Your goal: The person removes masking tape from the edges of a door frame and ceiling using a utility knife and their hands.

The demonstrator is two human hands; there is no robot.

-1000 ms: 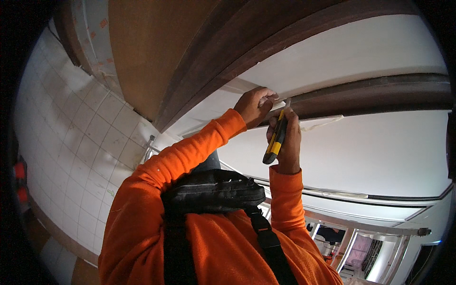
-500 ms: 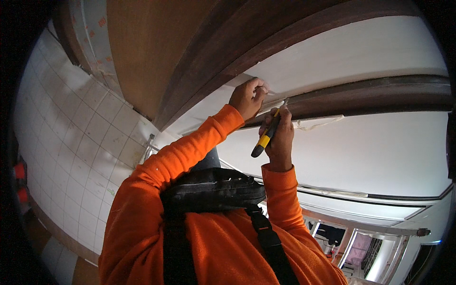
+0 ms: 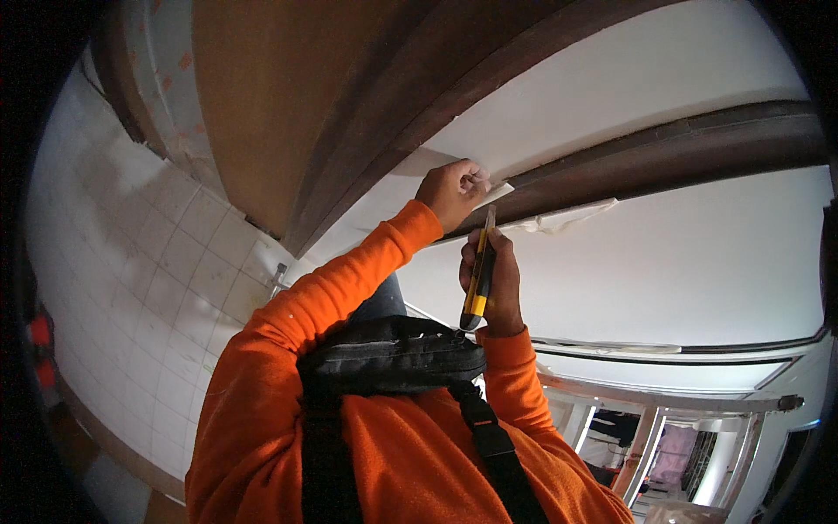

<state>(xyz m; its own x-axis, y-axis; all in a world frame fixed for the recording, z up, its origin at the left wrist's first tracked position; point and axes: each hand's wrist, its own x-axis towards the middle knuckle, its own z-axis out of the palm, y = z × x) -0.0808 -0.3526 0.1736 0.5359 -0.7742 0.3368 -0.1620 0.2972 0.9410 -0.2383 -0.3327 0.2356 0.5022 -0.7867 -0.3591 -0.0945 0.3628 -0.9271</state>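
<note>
My left hand (image 3: 452,194) is closed, thumb and fingers pinched at the near end of a short white strip (image 3: 497,194). The strip's free end sticks out over the dark brown trim (image 3: 594,179). Just below it, my right hand (image 3: 504,284) grips a yellow-and-black utility knife (image 3: 477,284). The blade is out and points up toward the strip; whether it touches cannot be made out. To the right of the knife, a crumpled pale strip of tape or film (image 3: 567,216) hangs along the trim's lower edge.
White wall panels (image 3: 663,271) lie on both sides of the trim. A large brown wooden panel (image 3: 262,113) rises at upper left. White floor tiles (image 3: 157,279) spread out at left. A metal ladder-like frame (image 3: 663,402) stands at lower right, and a black bag (image 3: 393,354) sits across my chest.
My right hand has moved down and left, and the knife has swung nearer upright, its blade drawn away from the trim. More of the white strip shows beyond my left hand.
</note>
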